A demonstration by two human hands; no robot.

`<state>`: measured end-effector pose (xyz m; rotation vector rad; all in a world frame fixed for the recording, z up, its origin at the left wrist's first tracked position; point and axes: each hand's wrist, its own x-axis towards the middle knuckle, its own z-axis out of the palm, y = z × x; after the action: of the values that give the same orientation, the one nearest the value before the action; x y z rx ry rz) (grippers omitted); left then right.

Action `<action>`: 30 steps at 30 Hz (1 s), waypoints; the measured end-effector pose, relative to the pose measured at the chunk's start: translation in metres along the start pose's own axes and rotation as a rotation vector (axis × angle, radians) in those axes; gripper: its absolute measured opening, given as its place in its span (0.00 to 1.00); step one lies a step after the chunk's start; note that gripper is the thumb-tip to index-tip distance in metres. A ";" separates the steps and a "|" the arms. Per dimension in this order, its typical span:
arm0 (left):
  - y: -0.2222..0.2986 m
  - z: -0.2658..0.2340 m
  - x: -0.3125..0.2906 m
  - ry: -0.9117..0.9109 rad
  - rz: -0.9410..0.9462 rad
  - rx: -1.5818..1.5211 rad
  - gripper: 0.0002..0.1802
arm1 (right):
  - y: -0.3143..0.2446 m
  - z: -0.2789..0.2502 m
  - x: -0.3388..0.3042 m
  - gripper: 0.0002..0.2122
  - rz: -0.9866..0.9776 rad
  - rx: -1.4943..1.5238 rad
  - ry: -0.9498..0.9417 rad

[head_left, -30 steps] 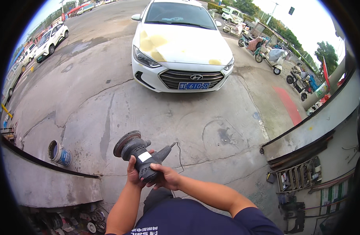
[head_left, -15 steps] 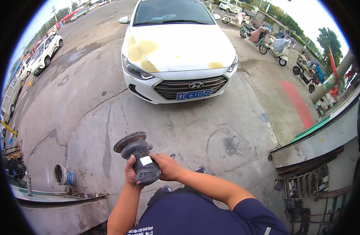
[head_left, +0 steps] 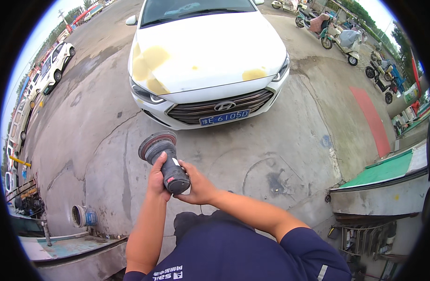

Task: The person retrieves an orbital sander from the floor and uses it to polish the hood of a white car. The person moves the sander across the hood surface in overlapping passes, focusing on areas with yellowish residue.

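Note:
Both my hands are closed round a dark grey random-orbit sander [head_left: 168, 161], held out over the concrete. Its round pad [head_left: 157, 142] points up and to the left, toward the car; the rounded end of the body is nearest me. My left hand [head_left: 157, 179] grips the left side, thumb along the body. On the other side my right hand [head_left: 196, 185] wraps the lower right, its fingers partly hidden under the tool. Beyond stands a white car [head_left: 215, 51], front facing me, with yellowish filler patches [head_left: 155, 57] on the hood. Sander and car are apart.
A bucket [head_left: 84, 216] stands at the lower left by a low ledge. Parked scooters [head_left: 341, 42] line the upper right, near a red strip [head_left: 372, 119] on the ground. Other white vehicles [head_left: 55, 61] are parked at the left. A metal-edged counter [head_left: 388, 187] juts in at the right.
The car appears nearer and farther left. The sander has turned in my hands, its pad showing more of its underside, and my right hand has shifted lower round the body.

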<state>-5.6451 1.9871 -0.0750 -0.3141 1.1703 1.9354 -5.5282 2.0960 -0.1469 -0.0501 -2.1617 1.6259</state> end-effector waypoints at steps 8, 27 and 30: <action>-0.025 0.109 0.108 0.023 0.080 0.836 0.38 | 0.028 -0.104 0.049 0.49 0.388 0.279 0.445; 0.005 0.238 0.453 -0.463 0.437 2.063 0.30 | 0.244 -0.326 0.270 0.33 0.940 0.850 0.768; 0.006 0.266 0.499 -0.544 0.343 2.103 0.27 | 0.272 -0.364 0.289 0.29 1.032 0.737 0.709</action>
<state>-5.9085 2.4668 -0.2186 1.4199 2.1169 0.1020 -5.7205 2.5924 -0.2276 -1.4377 -0.8843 2.3000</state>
